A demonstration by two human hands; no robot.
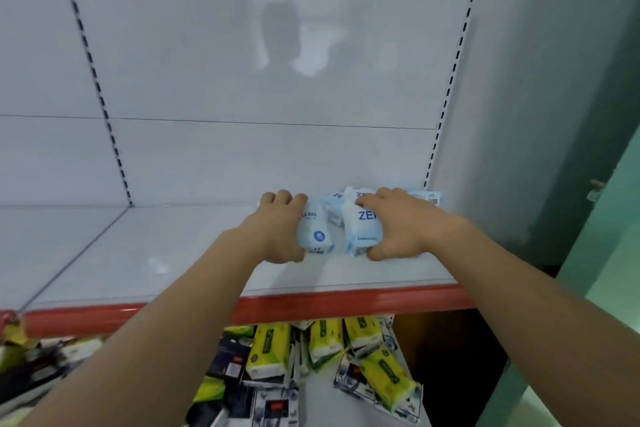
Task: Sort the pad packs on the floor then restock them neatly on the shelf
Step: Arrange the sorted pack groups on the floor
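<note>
White shelf [173,253], glossy, red-edged: two soft pale-blue pad packs held at its right end.
Left hand [277,229] fingers curl around one pack [315,232]; right hand [398,225] clamps another [360,229], beside stocked packs [429,197].

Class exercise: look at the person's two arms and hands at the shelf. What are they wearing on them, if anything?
Nothing shows on either. The left hand and right hand are bare, with no gloves, rings, watch or bracelets visible. Both forearms are uncovered right to the frame's lower edge, so no sleeve shows; any sleeve further up would be out of view.
</note>
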